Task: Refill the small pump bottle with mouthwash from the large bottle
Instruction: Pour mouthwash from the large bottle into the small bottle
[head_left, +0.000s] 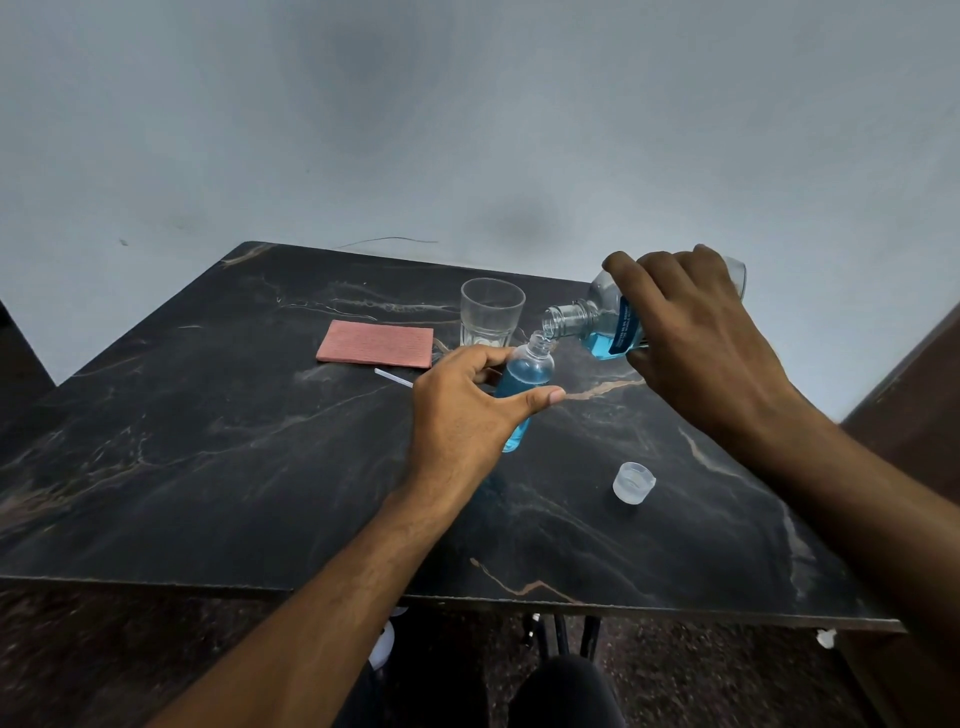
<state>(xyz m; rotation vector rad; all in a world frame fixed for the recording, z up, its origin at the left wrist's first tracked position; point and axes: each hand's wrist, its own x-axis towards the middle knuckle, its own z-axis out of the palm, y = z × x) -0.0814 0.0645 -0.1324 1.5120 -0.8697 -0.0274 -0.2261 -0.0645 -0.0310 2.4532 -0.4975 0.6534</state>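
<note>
Near the middle of the dark marble-patterned table (218, 441), the left hand (462, 410) pinches the small clear plastic bottle (522, 392) of blue liquid between thumb and curled fingers, holding it tilted with its open neck pointing up and to the right. The right hand (696, 332) wraps its fingers over the large clear mouthwash bottle (602, 322), tipped almost level with its open mouth touching or just above the small bottle's neck, blue liquid pooled low inside. A clear drinking glass (491, 312) and a pink folded cloth (375, 344) sit farther back, a thin white tube (393, 377) lies left of the hand, and a translucent white cap (632, 482) rests on the near right.
</note>
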